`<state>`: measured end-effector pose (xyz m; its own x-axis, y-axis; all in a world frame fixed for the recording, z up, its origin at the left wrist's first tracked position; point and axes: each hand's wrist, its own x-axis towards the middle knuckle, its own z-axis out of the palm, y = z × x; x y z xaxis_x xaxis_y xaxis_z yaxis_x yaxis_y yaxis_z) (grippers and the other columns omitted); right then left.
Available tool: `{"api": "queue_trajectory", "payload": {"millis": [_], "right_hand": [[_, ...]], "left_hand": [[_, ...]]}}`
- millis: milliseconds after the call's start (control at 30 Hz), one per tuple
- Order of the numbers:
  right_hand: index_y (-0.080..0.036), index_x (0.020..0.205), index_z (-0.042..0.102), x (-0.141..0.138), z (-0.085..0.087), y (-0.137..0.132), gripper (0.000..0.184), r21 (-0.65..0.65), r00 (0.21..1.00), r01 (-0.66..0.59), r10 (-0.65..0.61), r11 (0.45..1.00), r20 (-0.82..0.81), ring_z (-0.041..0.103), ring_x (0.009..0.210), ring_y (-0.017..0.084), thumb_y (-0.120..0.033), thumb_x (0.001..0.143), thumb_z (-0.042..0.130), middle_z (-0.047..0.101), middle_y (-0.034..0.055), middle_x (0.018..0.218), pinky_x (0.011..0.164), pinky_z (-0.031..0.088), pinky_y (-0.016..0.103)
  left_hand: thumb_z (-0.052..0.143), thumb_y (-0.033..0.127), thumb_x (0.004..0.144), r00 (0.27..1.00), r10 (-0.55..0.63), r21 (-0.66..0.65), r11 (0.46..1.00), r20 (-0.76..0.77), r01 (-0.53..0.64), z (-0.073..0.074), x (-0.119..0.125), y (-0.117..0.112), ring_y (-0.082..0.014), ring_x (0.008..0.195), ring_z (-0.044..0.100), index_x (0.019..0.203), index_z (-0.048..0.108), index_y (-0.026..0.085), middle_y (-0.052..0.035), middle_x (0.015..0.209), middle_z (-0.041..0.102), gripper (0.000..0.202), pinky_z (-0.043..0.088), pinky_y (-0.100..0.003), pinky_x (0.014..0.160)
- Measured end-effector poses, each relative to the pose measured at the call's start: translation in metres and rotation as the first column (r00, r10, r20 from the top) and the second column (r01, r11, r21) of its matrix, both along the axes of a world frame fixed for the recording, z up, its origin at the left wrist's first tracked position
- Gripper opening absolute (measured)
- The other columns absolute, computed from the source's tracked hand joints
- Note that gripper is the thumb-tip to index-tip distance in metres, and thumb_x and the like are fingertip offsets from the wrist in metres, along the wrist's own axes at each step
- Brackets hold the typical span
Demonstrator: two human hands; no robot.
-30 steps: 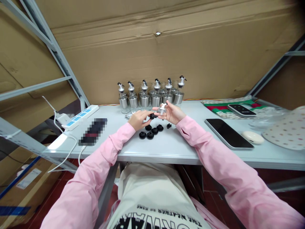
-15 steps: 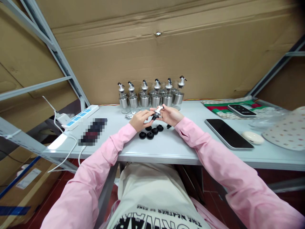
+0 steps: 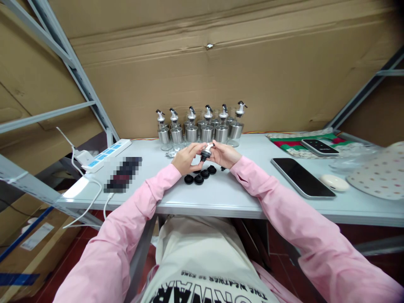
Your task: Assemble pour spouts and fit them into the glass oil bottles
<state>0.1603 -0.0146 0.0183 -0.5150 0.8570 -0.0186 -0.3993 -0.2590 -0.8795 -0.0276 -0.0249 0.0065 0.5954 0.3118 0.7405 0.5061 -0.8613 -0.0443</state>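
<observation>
A wall of creased brown cardboard point(image 3: 221, 63) backs the white tabletop point(image 3: 227, 193), set inside grey steel shelving uprights point(image 3: 85, 92). On the table's right lie a dotted, dome-shaped cover point(image 3: 375, 172), a dark-screened tablet point(image 3: 302, 176) lying flat, a pale oval mouse point(image 3: 333, 182), and further back a black remote point(image 3: 319, 146) on a red-and-green patterned cloth point(image 3: 293, 143). At the left, a white power strip point(image 3: 105, 154) with its cable runs off the edge. Along the rear stands a row of glass oil bottles point(image 3: 202, 128) with brushed-metal sleeves and black-tipped pourers, grouped upright and clear of the working area. Both pink-sleeved arms meet just in front of that row. The left hand point(image 3: 186, 158) and right hand point(image 3: 225, 155) each pinch one small pourer spout point(image 3: 206, 152), silver above and black below, held between the fingertips just above the table, apparently so both ends can be gripped at once. Directly beneath, a loose cluster of black rubber stoppers point(image 3: 200, 176), round and ribbed, lies within easy reach.
</observation>
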Motion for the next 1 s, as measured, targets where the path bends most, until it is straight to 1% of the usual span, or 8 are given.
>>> {"api": "queue_trajectory", "payload": {"millis": [100, 167, 333, 467, 567, 667, 833, 1000], "right_hand": [[-0.017, 0.082, 0.054, 0.0004, -0.0008, 0.0, 0.028, -0.012, 1.0, -0.005, 0.005, 1.0, 0.008, 0.067, 0.077, 0.015, -0.028, 0.094, 0.031, 0.069, 0.0053, 0.079, 0.085, 0.049, 0.037], [-0.018, 0.081, 0.054, 0.001, -0.0018, 0.0006, 0.025, -0.015, 1.0, -0.014, 0.014, 1.0, 0.016, 0.067, 0.075, 0.014, -0.028, 0.093, 0.035, 0.069, 0.0042, 0.077, 0.085, 0.049, 0.037], [-0.017, 0.082, 0.053, 0.0019, -0.0046, 0.0025, 0.021, -0.002, 0.999, -0.028, 0.028, 1.0, 0.027, 0.067, 0.076, 0.015, -0.028, 0.092, 0.039, 0.069, 0.0044, 0.078, 0.086, 0.049, 0.038], [-0.018, 0.081, 0.054, 0.0016, -0.006, 0.0032, 0.02, 0.011, 0.999, -0.032, 0.031, 0.999, 0.043, 0.067, 0.073, 0.015, -0.028, 0.091, 0.04, 0.067, 0.0027, 0.073, 0.083, 0.051, 0.036], [-0.018, 0.079, 0.055, 0.0008, -0.0061, 0.0029, 0.022, 0.023, 0.998, -0.036, 0.035, 0.999, 0.057, 0.066, 0.07, 0.014, -0.028, 0.091, 0.04, 0.066, 0.0016, 0.07, 0.079, 0.052, 0.033], [-0.017, 0.077, 0.055, -0.0002, -0.0058, 0.0023, 0.026, 0.019, 0.998, -0.033, 0.032, 0.999, 0.057, 0.066, 0.067, 0.014, -0.028, 0.092, 0.036, 0.064, 0.0013, 0.066, 0.077, 0.053, 0.032], [-0.018, 0.077, 0.055, -0.0013, -0.0065, 0.0018, 0.025, 0.017, 0.998, -0.039, 0.038, 0.999, 0.059, 0.066, 0.071, 0.014, -0.027, 0.092, 0.037, 0.067, 0.0033, 0.074, 0.079, 0.052, 0.034], [-0.018, 0.078, 0.054, -0.0017, -0.0062, 0.0003, 0.023, 0.024, 0.997, -0.065, 0.064, 0.998, 0.043, 0.067, 0.079, 0.015, -0.027, 0.092, 0.037, 0.068, 0.0045, 0.08, 0.085, 0.05, 0.037]], "left_hand": [[0.049, 0.023, 0.075, 0.996, 0.008, 0.005, 1.0, -0.086, -0.007, -0.0006, -0.0007, 0.0018, -0.0153, 0.078, 0.059, 0.123, 0.042, 0.016, -0.0088, 0.107, 0.059, 0.049, 0.047, -0.027, 0.071], [0.049, 0.022, 0.074, 0.994, 0.016, -0.014, 1.0, -0.112, -0.018, -0.0016, -0.001, 0.0033, -0.0162, 0.08, 0.06, 0.121, 0.045, 0.017, -0.0083, 0.106, 0.06, 0.047, 0.047, -0.028, 0.072], [0.053, 0.019, 0.07, 0.99, 0.036, -0.042, 0.998, -0.134, -0.042, -0.0042, -0.0014, 0.0068, -0.0161, 0.079, 0.061, 0.113, 0.049, 0.016, -0.0072, 0.103, 0.063, 0.043, 0.045, -0.027, 0.07], [0.053, 0.017, 0.07, 0.99, 0.025, -0.036, 0.999, -0.141, -0.03, -0.0047, -0.001, 0.0075, -0.0155, 0.077, 0.062, 0.11, 0.049, 0.016, -0.0056, 0.097, 0.064, 0.041, 0.043, -0.026, 0.068], [0.054, 0.019, 0.069, 0.988, 0.019, -0.016, 1.0, -0.153, -0.022, -0.004, 0.0, 0.0065, -0.0161, 0.078, 0.062, 0.106, 0.049, 0.016, -0.0054, 0.097, 0.065, 0.037, 0.041, -0.027, 0.069], [0.054, 0.02, 0.07, 0.986, 0.031, -0.024, 0.999, -0.162, -0.035, -0.0038, 0.0013, 0.0055, -0.0166, 0.08, 0.062, 0.104, 0.048, 0.016, -0.0053, 0.096, 0.065, 0.035, 0.038, -0.028, 0.071], [0.054, 0.023, 0.068, 0.986, 0.07, -0.056, 0.995, -0.151, -0.079, -0.0044, 0.0024, 0.0051, -0.0169, 0.079, 0.062, 0.102, 0.047, 0.017, -0.0048, 0.098, 0.065, 0.035, 0.035, -0.03, 0.075], [0.056, 0.023, 0.065, 0.991, 0.068, -0.059, 0.995, -0.116, -0.075, -0.0037, 0.0013, 0.0054, -0.015, 0.072, 0.062, 0.097, 0.047, 0.017, -0.0023, 0.093, 0.066, 0.034, 0.034, -0.031, 0.074]]}}
